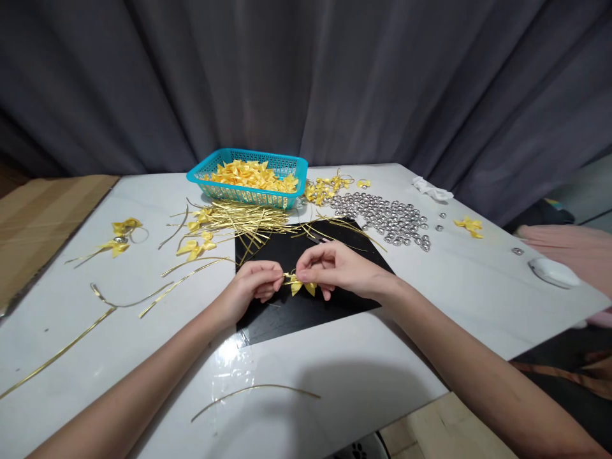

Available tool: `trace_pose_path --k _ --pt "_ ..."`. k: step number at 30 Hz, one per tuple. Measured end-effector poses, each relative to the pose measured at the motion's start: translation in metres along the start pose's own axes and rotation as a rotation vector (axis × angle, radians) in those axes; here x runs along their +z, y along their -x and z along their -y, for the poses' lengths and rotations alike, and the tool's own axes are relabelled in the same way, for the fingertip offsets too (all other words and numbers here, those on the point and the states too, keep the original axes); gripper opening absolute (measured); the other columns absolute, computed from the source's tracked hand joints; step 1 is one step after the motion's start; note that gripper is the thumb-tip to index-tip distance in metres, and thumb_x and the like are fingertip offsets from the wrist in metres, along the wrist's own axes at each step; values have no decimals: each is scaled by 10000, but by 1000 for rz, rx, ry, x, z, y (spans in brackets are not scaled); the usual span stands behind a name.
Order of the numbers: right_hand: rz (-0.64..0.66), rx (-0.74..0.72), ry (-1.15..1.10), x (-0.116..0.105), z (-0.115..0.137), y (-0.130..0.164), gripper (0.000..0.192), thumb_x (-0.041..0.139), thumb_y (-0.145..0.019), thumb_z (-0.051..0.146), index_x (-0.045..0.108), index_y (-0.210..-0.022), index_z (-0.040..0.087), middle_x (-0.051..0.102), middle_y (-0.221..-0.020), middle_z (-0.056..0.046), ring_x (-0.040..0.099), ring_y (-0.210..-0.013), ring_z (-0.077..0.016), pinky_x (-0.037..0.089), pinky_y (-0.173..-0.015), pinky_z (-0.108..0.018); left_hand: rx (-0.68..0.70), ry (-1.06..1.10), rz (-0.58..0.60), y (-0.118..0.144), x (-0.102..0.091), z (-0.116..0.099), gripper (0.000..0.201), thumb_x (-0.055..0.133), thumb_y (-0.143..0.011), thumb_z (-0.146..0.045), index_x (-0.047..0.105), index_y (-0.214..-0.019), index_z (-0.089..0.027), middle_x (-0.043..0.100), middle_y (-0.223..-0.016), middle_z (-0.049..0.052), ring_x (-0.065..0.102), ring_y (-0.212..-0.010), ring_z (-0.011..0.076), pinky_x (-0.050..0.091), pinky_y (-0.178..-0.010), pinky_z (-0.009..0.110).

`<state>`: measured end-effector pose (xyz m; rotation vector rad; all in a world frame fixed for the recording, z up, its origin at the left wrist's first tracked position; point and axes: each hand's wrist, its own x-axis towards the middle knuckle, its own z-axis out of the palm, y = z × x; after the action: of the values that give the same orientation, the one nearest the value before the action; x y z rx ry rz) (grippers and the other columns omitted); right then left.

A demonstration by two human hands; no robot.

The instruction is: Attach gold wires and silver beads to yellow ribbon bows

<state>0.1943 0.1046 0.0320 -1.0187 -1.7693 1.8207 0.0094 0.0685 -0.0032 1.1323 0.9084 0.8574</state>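
Observation:
Over the black mat [272,322], my left hand [258,280] pinches a short end of gold wire [287,278] between thumb and fingers. Close beside it, my right hand [329,268] is closed on a yellow ribbon bow [304,287], whose pointed tips hang below the fingers. The wire runs from the left fingertips to the bow. How it joins the bow is hidden by the right fingers. Just behind the hands lies a pile of gold wire ties [248,218], partly on the mat.
A teal basket [195,176] of yellow bows stands at the back. Silver bell-like pieces [387,217] are heaped right of it. Finished-looking bows [125,236] lie left, loose wire [255,387] in front. A white dish [554,273] sits near the right edge.

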Motion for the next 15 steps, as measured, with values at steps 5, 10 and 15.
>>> trace_pose_path --k 5,10,15 --pt "-18 5 -29 6 -3 -2 356 784 -580 399 624 -711 110 548 -553 45 444 -406 -29 445 -359 -163 7 -107 45 0 -2 2 258 535 -750 -315 497 -547 -160 320 -458 -62 228 -440 72 166 -451 247" --pt "-37 36 -25 9 -10 -6 384 800 -546 420 644 -701 106 576 -565 30 448 -394 -31 425 -338 -161 7 -115 58 1 -2 2 267 526 -761 -312 493 -544 -160 313 -451 -65 227 -440 73 159 -454 251" --pt "-69 25 -61 7 -10 -6 381 806 -537 428 657 -668 103 574 -519 30 461 -399 -29 409 -353 -145 15 -115 64 1 -1 3 262 520 -769 -317 499 -559 -162 320 -449 -66 241 -434 74 175 -450 245"
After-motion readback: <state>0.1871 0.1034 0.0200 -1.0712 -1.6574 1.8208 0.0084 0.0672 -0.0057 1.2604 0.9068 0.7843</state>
